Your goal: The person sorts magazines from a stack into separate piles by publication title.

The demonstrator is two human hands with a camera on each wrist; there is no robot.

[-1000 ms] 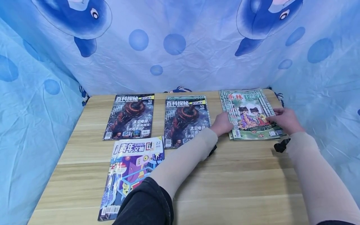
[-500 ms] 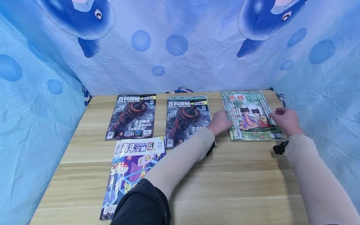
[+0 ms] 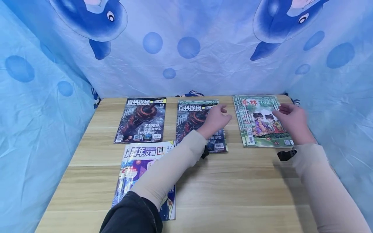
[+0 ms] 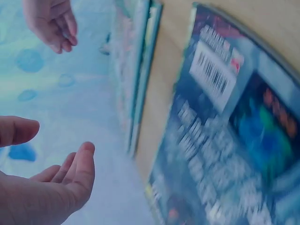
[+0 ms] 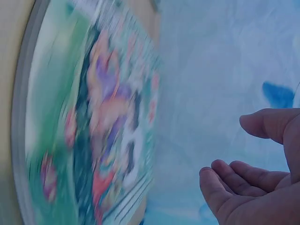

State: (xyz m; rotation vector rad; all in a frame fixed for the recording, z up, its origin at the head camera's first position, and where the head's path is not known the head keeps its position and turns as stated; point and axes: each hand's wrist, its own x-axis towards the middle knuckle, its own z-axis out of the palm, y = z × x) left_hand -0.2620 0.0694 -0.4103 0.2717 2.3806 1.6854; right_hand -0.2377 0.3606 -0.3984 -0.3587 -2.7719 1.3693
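Observation:
My left hand (image 3: 216, 120) hovers over the dark science magazine (image 3: 186, 124) in the middle of the back row, covering part of its cover. In the left wrist view the left fingers (image 4: 77, 176) are bent loosely, thumb apart, with nothing between them. My right hand (image 3: 294, 121) is over the right edge of the green magazine stack (image 3: 266, 127), whose top cover shows two cartoon children. Thumb and fingers of that hand (image 5: 262, 183) stand apart and hold nothing in the right wrist view. Green edges of another magazine show from under the middle dark one.
A matching dark magazine (image 3: 141, 121) lies at the back left. In front of it is a fanned stack of purple magazines (image 3: 135, 165), partly hidden by my left sleeve. Blue dolphin-print cloth (image 3: 218, 74) walls the wooden table (image 3: 233, 194) on the back and sides.
Both hands have come off the green stack. The left hand has moved left over the middle magazine, and the right has risen slightly. The head view has shifted a little.

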